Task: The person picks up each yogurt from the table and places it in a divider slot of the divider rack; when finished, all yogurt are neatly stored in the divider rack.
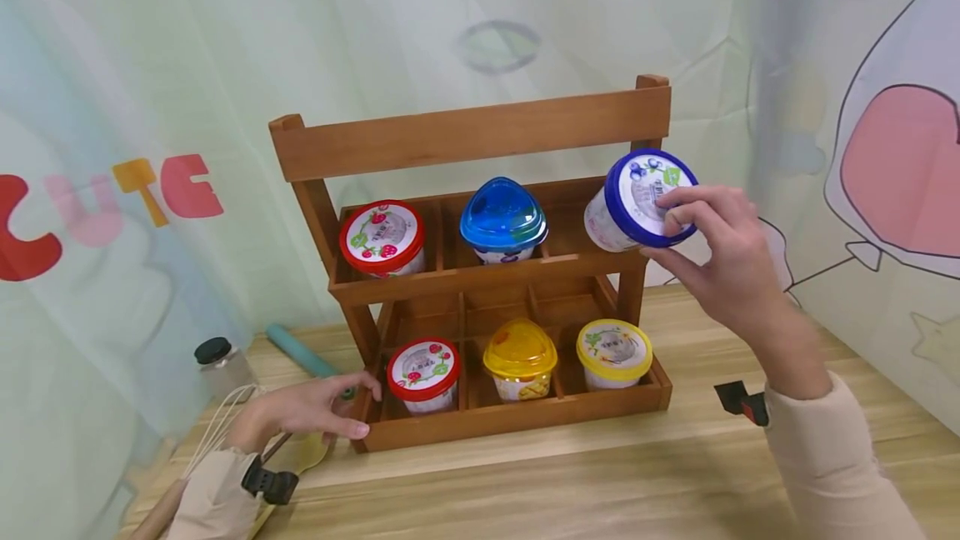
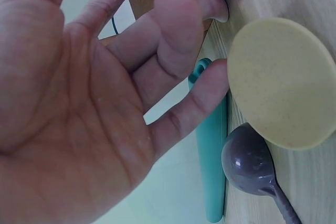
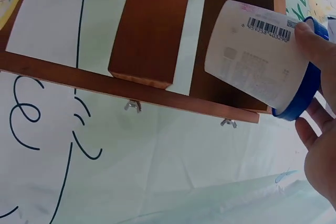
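Note:
My right hand [image 1: 738, 265] grips a white tub with a dark blue lid [image 1: 636, 190] by its lid, blueberries printed on top. It is tilted at the right compartment of the wooden rack's [image 1: 480, 136] upper shelf. In the right wrist view, the tub's barcode side [image 3: 252, 56] faces the camera. My left hand [image 1: 311, 408] is at the rack's lower left corner with its fingers spread and holds nothing. The upper shelf also bears a red-lidded tub [image 1: 382, 236] and a cup with a blue domed lid [image 1: 502, 219].
On the lower shelf sit a red-lidded tub [image 1: 423, 373], a cup with a yellow domed lid [image 1: 520, 357] and a yellow-lidded tub [image 1: 615, 352]. Left of the rack lie a whisk [image 1: 217, 427], a black-capped jar [image 1: 225, 365], a teal rod [image 1: 300, 348] and a dark ladle [image 2: 249, 158].

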